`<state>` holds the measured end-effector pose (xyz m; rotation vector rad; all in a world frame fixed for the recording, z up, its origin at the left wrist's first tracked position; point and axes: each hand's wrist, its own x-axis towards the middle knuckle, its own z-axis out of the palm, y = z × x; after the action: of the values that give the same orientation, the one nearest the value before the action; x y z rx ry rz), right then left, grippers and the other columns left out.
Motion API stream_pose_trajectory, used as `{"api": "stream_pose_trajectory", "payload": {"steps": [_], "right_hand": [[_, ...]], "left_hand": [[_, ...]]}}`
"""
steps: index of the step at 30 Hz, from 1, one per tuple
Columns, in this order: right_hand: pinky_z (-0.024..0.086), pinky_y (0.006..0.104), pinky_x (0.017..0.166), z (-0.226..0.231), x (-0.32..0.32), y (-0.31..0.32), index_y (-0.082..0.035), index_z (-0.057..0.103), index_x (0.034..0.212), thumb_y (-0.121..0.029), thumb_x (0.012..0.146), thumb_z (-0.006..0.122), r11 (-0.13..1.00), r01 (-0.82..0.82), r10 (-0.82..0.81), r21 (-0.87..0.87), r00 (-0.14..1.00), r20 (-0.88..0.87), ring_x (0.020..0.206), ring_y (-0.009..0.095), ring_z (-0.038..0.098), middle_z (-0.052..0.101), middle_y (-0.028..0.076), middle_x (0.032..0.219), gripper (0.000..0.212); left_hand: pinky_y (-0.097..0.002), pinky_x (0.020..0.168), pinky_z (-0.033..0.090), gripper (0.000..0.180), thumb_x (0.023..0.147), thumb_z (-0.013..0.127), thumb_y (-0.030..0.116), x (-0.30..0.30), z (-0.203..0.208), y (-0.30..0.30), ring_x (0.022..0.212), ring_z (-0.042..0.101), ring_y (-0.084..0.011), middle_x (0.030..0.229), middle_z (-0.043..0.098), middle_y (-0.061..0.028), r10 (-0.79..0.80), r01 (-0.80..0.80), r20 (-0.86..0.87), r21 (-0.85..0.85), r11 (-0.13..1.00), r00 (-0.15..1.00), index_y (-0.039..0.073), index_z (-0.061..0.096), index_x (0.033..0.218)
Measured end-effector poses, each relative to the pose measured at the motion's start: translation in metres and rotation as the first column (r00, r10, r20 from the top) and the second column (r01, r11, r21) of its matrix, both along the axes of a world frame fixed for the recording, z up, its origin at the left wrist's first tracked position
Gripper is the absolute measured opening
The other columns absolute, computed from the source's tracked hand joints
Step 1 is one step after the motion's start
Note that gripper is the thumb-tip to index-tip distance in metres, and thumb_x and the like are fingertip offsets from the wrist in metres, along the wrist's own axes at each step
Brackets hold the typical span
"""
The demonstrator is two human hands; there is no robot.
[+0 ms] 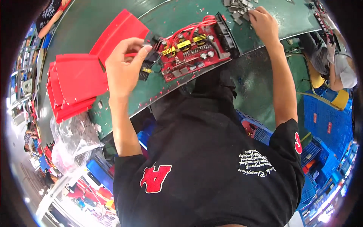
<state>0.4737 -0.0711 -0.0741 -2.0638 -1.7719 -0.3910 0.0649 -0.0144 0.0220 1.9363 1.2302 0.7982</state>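
A red circuit board (196, 53) lies on the green table, with red wires, yellow-wrapped coils and a black fan-like end panel (225, 36) on its right. At its left end, my left hand (126, 64) has its thumb and curled fingers against a black end piece (152, 56). Part of that grip is hidden behind the fingers. Farther right, my right hand (264, 25) reaches to a heap of small flat grey pieces (238, 8). Its fingertips are bent together at the heap's edge, and whatever lies between them cannot be made out.
Red folded sheets or housings (77, 81) are stacked to the left, with another red panel (119, 34) behind. Clear plastic bags (72, 138) hang below. Blue crates (327, 121) and a yellow chair (340, 99) stand right. Other people sit nearby, one wearing gloves.
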Motion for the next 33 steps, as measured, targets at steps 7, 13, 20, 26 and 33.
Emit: {"api": "stream_pose_trajectory", "payload": {"steps": [7, 13, 20, 26, 33], "right_hand": [[0.052, 0.0412, 0.074, -0.011, 0.018, -0.002, -0.011, 0.066, 0.105, -0.022, 0.094, 0.056, 1.0, 0.019, -0.021, 0.025, 0.993, 0.118, 0.087, 0.035, 0.064, 0.066, 0.01, 0.098, 0.018], [0.052, 0.0382, 0.072, 0.015, 0.002, -0.009, -0.012, 0.07, 0.104, -0.028, 0.093, 0.06, 0.989, 0.144, -0.13, 0.042, 0.962, -0.241, 0.082, 0.034, 0.067, 0.069, 0.014, 0.093, 0.022], [0.051, 0.0385, 0.075, 0.0, 0.016, -0.015, -0.015, 0.073, 0.103, -0.026, 0.091, 0.061, 0.965, -0.013, -0.031, 0.263, 0.986, 0.162, 0.079, 0.029, 0.067, 0.069, 0.012, 0.095, 0.02], [0.05, 0.037, 0.074, 0.01, 0.006, -0.024, -0.01, 0.071, 0.103, -0.023, 0.092, 0.06, 0.97, 0.122, -0.075, 0.21, 0.973, -0.217, 0.078, 0.028, 0.066, 0.067, 0.016, 0.094, 0.02], [0.05, 0.0362, 0.069, -0.013, 0.017, -0.021, 0.004, 0.066, 0.102, -0.013, 0.091, 0.058, 0.958, 0.286, -0.276, -0.01, 0.915, -0.295, 0.073, 0.031, 0.066, 0.068, 0.018, 0.082, 0.022]], "left_hand": [[-0.0316, 0.059, 0.049, 0.01, 0.096, 0.059, 0.013, -0.045, -0.019, -0.075, 0.062, 0.06, -0.0212, 0.074, 0.061, -0.0104, 0.045, -0.053, -0.081, -0.101, 0.994, 0.996, 0.003, 0.058, 0.099], [-0.0362, 0.067, 0.049, 0.015, 0.097, 0.056, 0.01, -0.035, -0.032, -0.1, 0.078, 0.062, -0.0271, 0.091, 0.057, -0.0127, -0.098, 0.104, -0.188, 0.023, 0.994, 0.977, 0.004, 0.061, 0.109], [-0.0365, 0.07, 0.049, 0.016, 0.088, 0.066, 0.013, 0.013, -0.049, -0.091, 0.077, 0.061, -0.0277, 0.085, 0.06, -0.009, -0.197, 0.204, -0.09, 0.075, 0.976, 0.976, 0.005, 0.061, 0.102], [-0.035, 0.068, 0.048, 0.013, 0.084, 0.069, 0.015, 0.039, -0.071, -0.073, 0.076, 0.059, -0.023, 0.083, 0.059, -0.0045, -0.272, 0.375, -0.275, 0.463, 0.803, 0.922, 0.009, 0.062, 0.093], [-0.0336, 0.07, 0.045, 0.018, 0.076, 0.074, 0.016, 0.05, -0.076, -0.077, 0.082, 0.051, -0.0207, 0.09, 0.052, -0.0012, -0.075, 0.348, -0.431, 0.602, 0.719, 0.899, 0.013, 0.062, 0.088]]}}
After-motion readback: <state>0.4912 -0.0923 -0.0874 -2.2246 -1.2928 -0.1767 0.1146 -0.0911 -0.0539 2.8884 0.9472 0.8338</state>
